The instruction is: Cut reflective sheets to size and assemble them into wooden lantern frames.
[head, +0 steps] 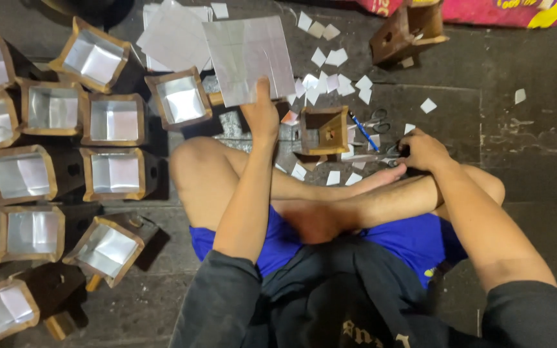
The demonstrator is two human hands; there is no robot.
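Holding a silver foil sheet upright at its near edge, the left hand is pinching it closed-fingered, far of the knee. The right hand is closing on scissors lying on the floor, right of a wooden box.

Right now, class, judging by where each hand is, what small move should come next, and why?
Probably the right hand should close on the scissors it touches and lift them toward the silver sheet, which the left hand holds raised and uncut above the unlined wooden box.
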